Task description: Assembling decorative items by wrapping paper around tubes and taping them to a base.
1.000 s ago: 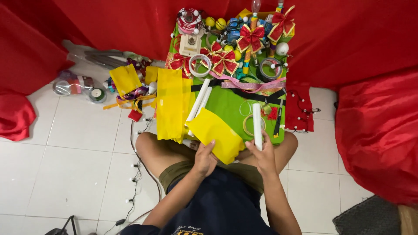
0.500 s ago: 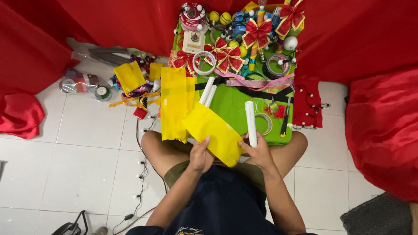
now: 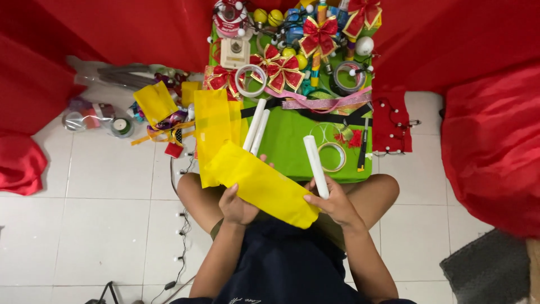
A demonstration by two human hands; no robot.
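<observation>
My left hand [image 3: 236,205] grips the near edge of a yellow sheet [image 3: 261,183] that slants across my lap. My right hand [image 3: 334,204] holds a white tube [image 3: 316,164] upright at its lower end, and its thumb touches the sheet's right end. Two more white tubes [image 3: 256,125] lie side by side on the green board [image 3: 287,149] just beyond the sheet. A second yellow sheet [image 3: 214,132] hangs over the board's left edge.
Red and gold bows [image 3: 284,67], tape rolls [image 3: 250,81], ribbons and baubles crowd the board's far half. A tape ring [image 3: 333,156] and a black pen [image 3: 363,149] lie at its right. Yellow scraps and spools [image 3: 121,126] sit on the white tile floor at left. Red cloth surrounds the area.
The yellow sheet has been drawn nearer and lower across my lap. My right hand with the white tube has moved slightly toward me.
</observation>
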